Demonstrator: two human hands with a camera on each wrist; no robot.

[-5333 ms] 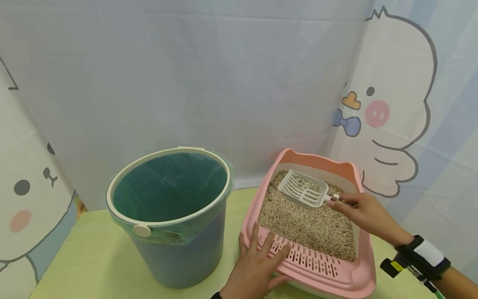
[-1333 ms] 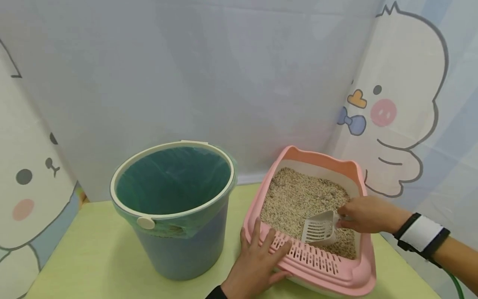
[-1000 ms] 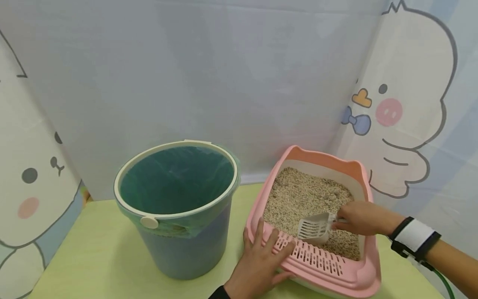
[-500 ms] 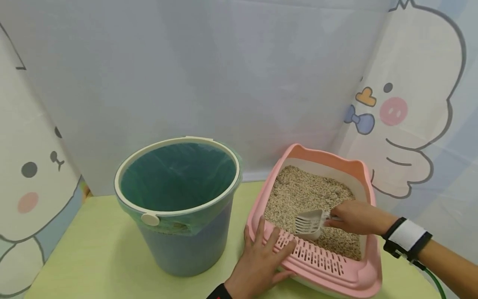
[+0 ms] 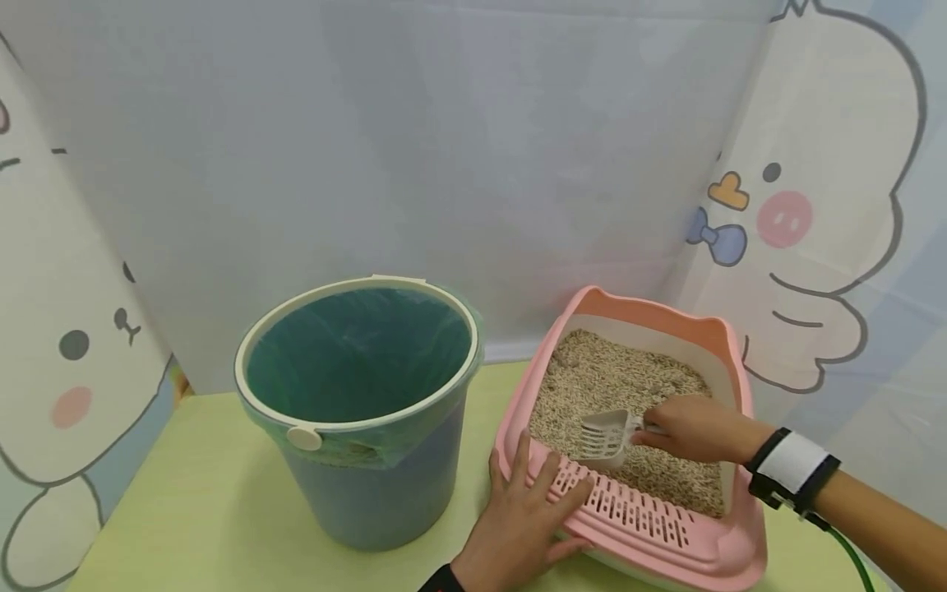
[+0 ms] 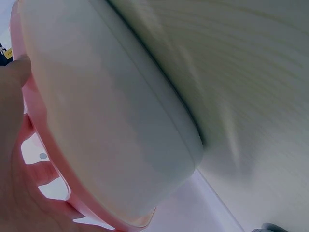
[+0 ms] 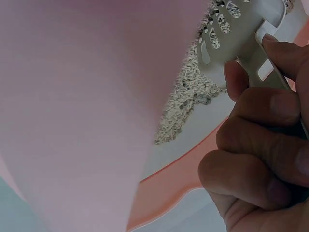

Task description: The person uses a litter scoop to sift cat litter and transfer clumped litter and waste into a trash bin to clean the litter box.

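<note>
A pink litter box (image 5: pixel 669 321) filled with beige litter (image 5: pixel 614 382) stands on the table at the right. My right hand (image 5: pixel 684 429) grips the handle of a white slotted scoop (image 5: pixel 602 436), whose blade is dug into the litter near the box's front left. In the right wrist view my fingers (image 7: pixel 260 116) curl round the scoop (image 7: pixel 236 36) handle. My left hand (image 5: pixel 521 518) lies flat with spread fingers on the box's slotted front rim (image 5: pixel 636 518). The left wrist view shows the box's pale underside (image 6: pixel 111 125) and the table.
A blue-grey bucket (image 5: pixel 358 411) lined with a green bag stands left of the litter box on the pale green table (image 5: pixel 192 510). A printed cartoon curtain hangs close behind both. My right wrist wears a black and white band (image 5: pixel 792 470).
The scoop has come down from above the litter and now slides leftward through it along the front of the box. My left hand stays on the rim.
</note>
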